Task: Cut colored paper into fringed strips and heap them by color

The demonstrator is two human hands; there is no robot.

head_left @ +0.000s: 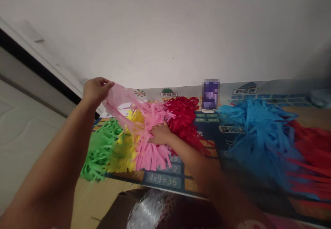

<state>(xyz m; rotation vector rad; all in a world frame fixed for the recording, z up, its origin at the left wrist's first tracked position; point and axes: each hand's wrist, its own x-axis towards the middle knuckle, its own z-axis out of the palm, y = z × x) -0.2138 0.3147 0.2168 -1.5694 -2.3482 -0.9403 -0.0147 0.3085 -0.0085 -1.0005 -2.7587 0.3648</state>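
Note:
My left hand (96,90) is raised at the left near the wall, its fingers pinched on the edge of a thin pink sheet (120,96). The sheet stretches down to a pile of pink fringed strips (153,155) on the table. On top of that pile rests my right hand (161,134), its fingers curled into the pink strips. Yellow strips (126,153) and green strips (99,149) lie to the left of the pink, and dark red strips (182,113) lie against its right side.
A printed mat (161,180) covers the table. A phone-like screen (210,94) stands at the back by the wall (168,42). Blue strips (263,132) and red strips (314,149) lie at the right. A bundle of clear plastic (147,210) is below the front edge.

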